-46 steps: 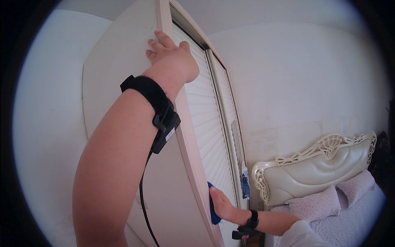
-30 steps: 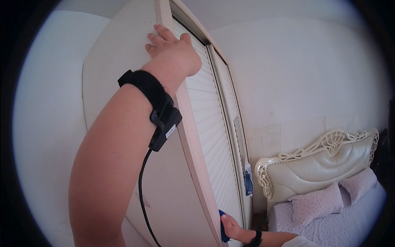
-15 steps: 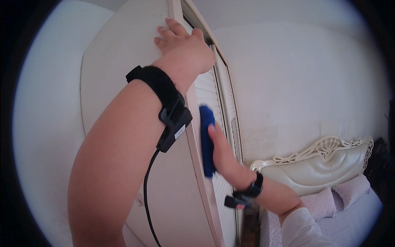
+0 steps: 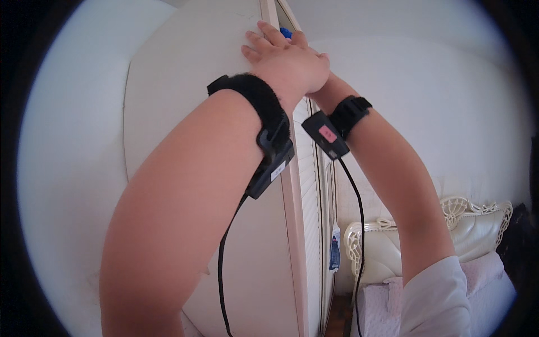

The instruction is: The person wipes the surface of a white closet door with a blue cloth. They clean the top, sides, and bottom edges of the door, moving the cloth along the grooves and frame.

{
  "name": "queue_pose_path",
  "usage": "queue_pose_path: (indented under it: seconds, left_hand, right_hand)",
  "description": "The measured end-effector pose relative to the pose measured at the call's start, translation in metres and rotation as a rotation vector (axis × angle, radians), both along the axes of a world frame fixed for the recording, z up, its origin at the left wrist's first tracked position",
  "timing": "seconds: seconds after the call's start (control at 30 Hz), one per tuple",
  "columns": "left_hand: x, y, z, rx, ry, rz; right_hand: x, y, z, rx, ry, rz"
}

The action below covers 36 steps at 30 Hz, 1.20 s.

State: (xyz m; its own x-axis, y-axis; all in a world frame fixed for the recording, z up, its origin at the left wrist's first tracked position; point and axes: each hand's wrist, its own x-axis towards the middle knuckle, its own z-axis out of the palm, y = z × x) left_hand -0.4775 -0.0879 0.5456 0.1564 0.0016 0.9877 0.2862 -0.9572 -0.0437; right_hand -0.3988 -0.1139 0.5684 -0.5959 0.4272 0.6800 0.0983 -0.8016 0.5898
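Observation:
High on the wardrobe (image 4: 196, 112), my left hand (image 4: 286, 64) rests with its fingers spread against the pale side panel, near the front edge. My right hand (image 4: 332, 87) reaches up behind it to the top of the wardrobe front, its fingers mostly hidden by the left hand. A bit of blue cloth (image 4: 286, 33) shows just above the left hand, where the right hand reaches. Each wrist wears a black strap with a small black device and a cable.
White louvred doors (image 4: 308, 185) run down the wardrobe front. A blue and white packet (image 4: 334, 253) hangs near their far end. At the lower right stands a bed with a cream, carved headboard (image 4: 370, 241) and a pale pillow (image 4: 484, 274). A plain wall (image 4: 449, 112) rises behind it.
My right hand has moved up with the blue cloth, from midway along the louvred front to the top, behind my left hand. The left hand stays on the panel; the view has shifted slightly.

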Motion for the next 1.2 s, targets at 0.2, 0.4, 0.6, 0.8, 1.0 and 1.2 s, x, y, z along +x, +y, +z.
queue_pose_path:
  seconds: [0.2,0.4,0.6,0.8,1.0,1.2]
  left_hand:
    - [-0.001,-0.003,0.001,-0.004,-0.010,0.001]
    - [-0.001,0.005,-0.002,-0.019,-0.016,0.029]
    - [-0.005,-0.007,-0.004,0.006,-0.012,-0.034]
    - [-0.002,-0.007,0.004,0.013,-0.001,0.064]
    - [0.007,0.010,0.004,0.061,-0.020,0.096]
    - [-0.028,-0.015,-0.015,0.011,0.145,0.123]
  right_hand:
    - [-0.004,-0.001,0.000,-0.039,0.088,-0.065]
    - [-0.006,0.017,-0.007,0.034,0.109,0.038]
    - [-0.012,0.010,-0.025,-0.250,0.805,1.162]
    - [0.034,0.022,-0.085,-0.179,1.288,1.691]
    - [-0.005,0.008,-0.211,-0.050,1.360,1.570]
    - [-0.013,0.009,-0.328,-0.112,1.569,1.779]
